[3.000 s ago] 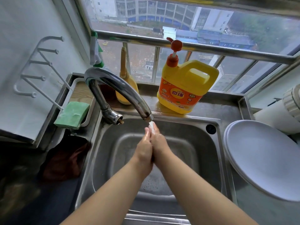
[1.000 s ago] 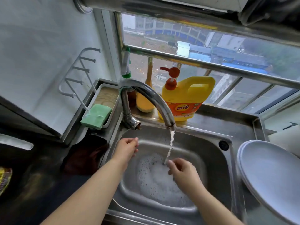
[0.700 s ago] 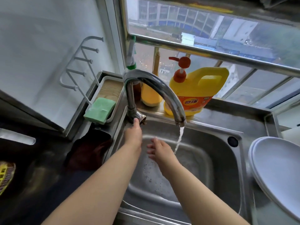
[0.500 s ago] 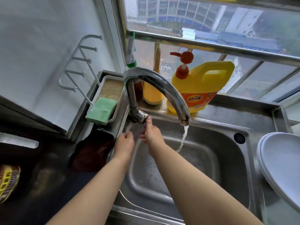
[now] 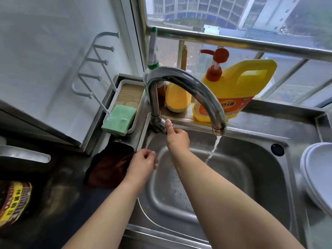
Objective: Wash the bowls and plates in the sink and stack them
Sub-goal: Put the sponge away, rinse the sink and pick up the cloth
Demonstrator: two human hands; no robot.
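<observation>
**Right hand takes the tap handle**

Since half a second ago, the right hand [image 5: 177, 139] has curled around the tap [image 5: 181, 90] handle, thumb up. Left hand [image 5: 143, 163] hangs loosely curled, empty. Washed plates [image 5: 318, 175] sit stacked right of the sink [image 5: 251, 141]; shutting off water looks next.

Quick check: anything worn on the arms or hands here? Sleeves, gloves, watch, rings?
Nothing visible. Both forearms are bare to the frame edge, with no sleeves showing. The left hand and right hand have no gloves, watch or rings in view. Both hands look wet.
</observation>
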